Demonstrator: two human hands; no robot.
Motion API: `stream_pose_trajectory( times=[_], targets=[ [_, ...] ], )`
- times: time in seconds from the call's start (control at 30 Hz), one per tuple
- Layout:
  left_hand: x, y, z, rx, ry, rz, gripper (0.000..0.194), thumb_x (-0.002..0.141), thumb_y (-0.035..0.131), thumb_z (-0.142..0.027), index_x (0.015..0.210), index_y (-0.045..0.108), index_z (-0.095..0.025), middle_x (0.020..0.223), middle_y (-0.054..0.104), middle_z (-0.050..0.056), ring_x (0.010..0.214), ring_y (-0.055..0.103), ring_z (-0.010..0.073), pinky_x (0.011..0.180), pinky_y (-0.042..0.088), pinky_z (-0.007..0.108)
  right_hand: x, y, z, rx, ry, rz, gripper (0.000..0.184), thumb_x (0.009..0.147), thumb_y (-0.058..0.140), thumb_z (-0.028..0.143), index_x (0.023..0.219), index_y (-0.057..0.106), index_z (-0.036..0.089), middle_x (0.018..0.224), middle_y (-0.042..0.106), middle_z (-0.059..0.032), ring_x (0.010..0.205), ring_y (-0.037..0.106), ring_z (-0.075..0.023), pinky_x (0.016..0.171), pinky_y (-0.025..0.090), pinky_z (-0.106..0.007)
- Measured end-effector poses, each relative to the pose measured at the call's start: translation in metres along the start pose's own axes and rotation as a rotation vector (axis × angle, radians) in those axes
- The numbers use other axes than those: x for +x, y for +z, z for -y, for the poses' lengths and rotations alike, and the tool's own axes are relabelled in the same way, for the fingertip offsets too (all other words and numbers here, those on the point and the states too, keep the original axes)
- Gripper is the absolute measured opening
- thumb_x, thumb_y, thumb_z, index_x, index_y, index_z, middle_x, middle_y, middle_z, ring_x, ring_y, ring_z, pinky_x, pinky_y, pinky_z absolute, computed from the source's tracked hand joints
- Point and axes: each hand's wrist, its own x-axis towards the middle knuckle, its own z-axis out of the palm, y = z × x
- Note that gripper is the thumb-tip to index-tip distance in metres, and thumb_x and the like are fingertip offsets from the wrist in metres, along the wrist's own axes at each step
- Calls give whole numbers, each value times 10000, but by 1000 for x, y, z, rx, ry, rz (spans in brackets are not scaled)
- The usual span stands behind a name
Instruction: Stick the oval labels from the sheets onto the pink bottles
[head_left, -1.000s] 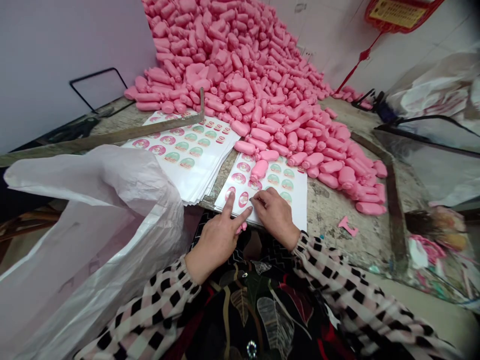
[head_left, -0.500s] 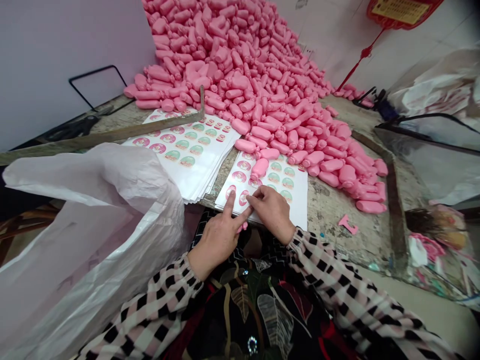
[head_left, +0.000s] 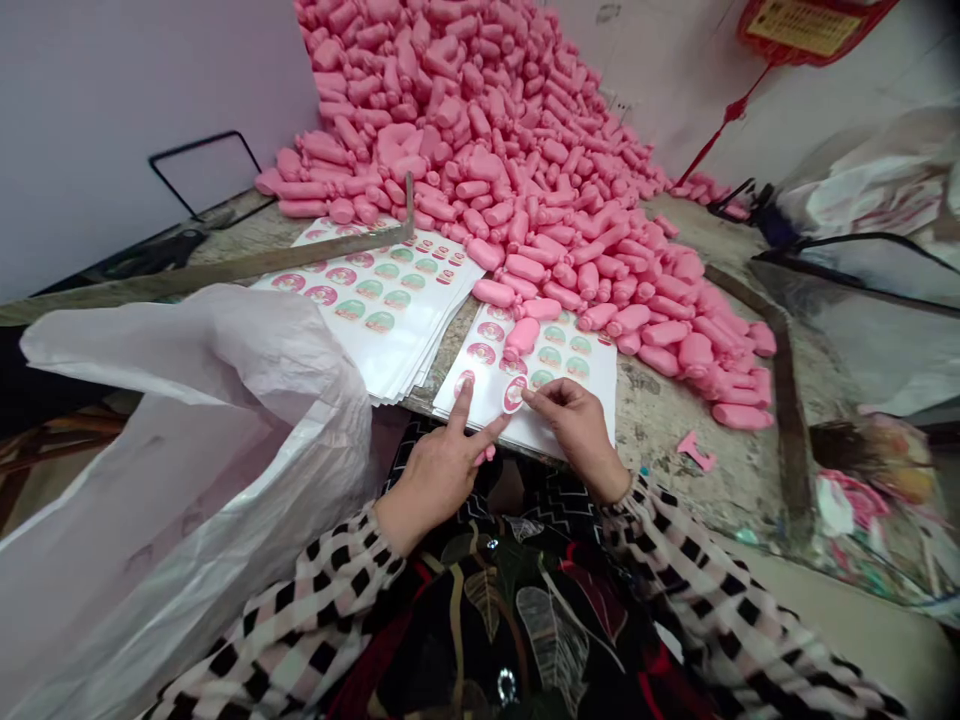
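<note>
The right hand point(head_left: 583, 430) pinches one pink oval sticker point(head_left: 514, 394) by its side, between thumb and finger. The sticker is over the near part of a white sticker sheet point(head_left: 603, 380), close to the edge of the table point(head_left: 660, 415). The left hand point(head_left: 439, 465) lies low over the same edge. Two of its fingers stick out, one up the sheet and one toward the sticker. The rest curl around something pink point(head_left: 487, 454) — mostly hidden, so I cannot tell what it is.

A pink bottle point(head_left: 522, 338) lies on the sheet, just past the sticker. Behind it a huge pile of bottles point(head_left: 480, 130) blocks the way and spills onto the sheet's far edge. On the left, a stack of sheets point(head_left: 397, 360) lies near, with a strip of table between. A flat bar point(head_left: 300, 256) goes across that stack, and a big white bag point(head_left: 292, 350) bulges over its near corner. There is more room on the right, where worn table top runs to a raised strip point(head_left: 791, 430). A little pink piece point(head_left: 697, 451) lies there.

The sheets have pink labels, green labels and small red ones, with print too tiny to read. A red wall hanging point(head_left: 814, 30) has a yellow panel with rows of writing — too small to read, too.
</note>
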Motion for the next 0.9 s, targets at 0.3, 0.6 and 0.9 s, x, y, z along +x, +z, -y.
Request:
stream_pose_trajectory(
  times=[0.3,0.6,0.9],
  targets=[
    [-4,-30,-10,-1302,-370,-202,467,813,461,-533,1144,508,-207,910,601,57,732,588,149,625,494,273,-16,-2,24,274,-70,32,222,683,681,370,680,570,177,658,533,28,615,442,-100,599,354,-235],
    [14,-33,-22,-2012,-646,49,529,810,387,-599,966,575,-130,677,560,29,521,531,107,426,459,224,-43,5,38,290,-27,319,240,660,703,361,647,551,177,622,546,30,582,452,-98,573,370,-236],
    [13,-27,-23,-1955,-602,34,580,770,427,-630,966,611,-116,650,546,23,506,527,94,441,477,224,-44,8,29,237,-21,360,236,661,698,380,668,569,182,645,594,22,593,492,-105,586,405,-243]
  ],
)
